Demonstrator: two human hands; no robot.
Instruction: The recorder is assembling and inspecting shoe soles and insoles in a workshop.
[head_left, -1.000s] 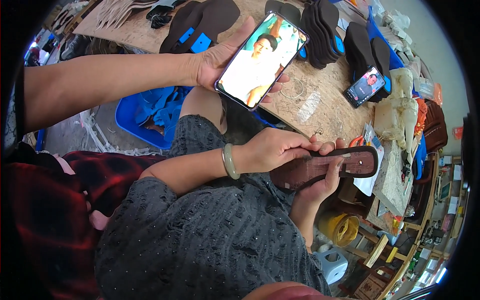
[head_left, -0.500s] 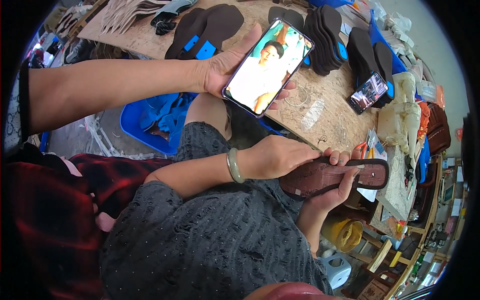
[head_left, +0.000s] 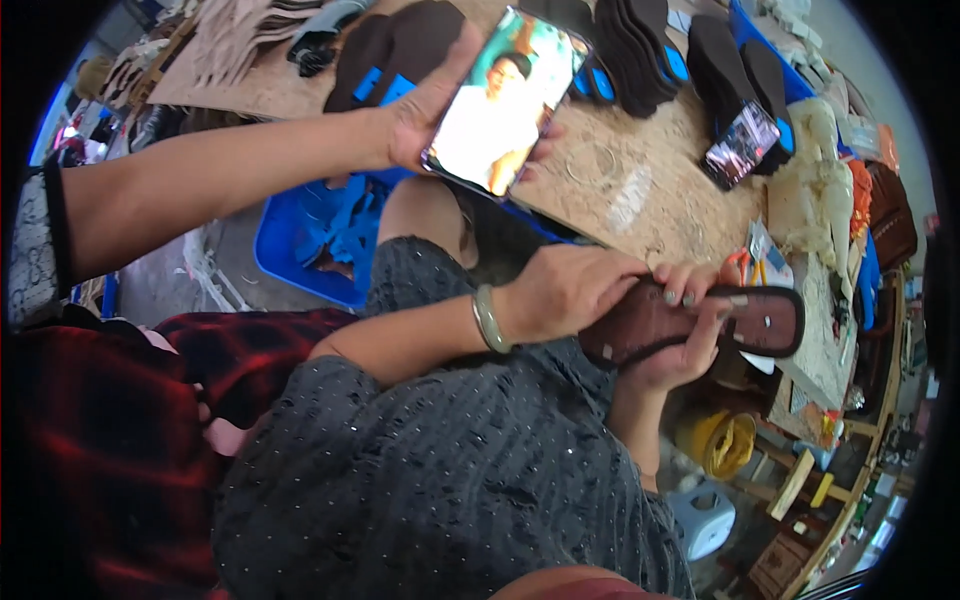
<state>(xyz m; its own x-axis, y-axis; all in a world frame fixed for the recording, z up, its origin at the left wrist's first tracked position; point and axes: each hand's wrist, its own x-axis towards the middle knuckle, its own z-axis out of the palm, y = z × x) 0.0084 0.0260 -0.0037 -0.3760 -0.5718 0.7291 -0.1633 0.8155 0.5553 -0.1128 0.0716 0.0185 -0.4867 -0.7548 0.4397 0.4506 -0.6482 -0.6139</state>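
In front of my dark speckled clothing I hold a brown shoe insole [head_left: 666,330] with a dark bound edge. My right hand [head_left: 680,345] wraps round its middle, thumb across the brown face and fingers over the far edge. My left hand [head_left: 570,292], a pale bangle [head_left: 490,319] at its wrist, has bent fingers against the insole's left end; the fingertips are partly hidden. From the left, another person's hand [head_left: 415,120] holds a large phone [head_left: 508,100] with a lit picture above my left hand.
On the wooden table [head_left: 600,205] lie dark soles with blue patches [head_left: 640,50], a second phone [head_left: 741,145] and orange-handled pliers [head_left: 750,262]. A blue bin [head_left: 285,255] of blue scraps stands below. Lower right are a yellow bucket [head_left: 722,445] and a pale plastic stool [head_left: 704,518].
My hands and the insole appear farther right, while the table things and the other person's phone have shifted up in view. My left fingers are more bent at the insole's edge.
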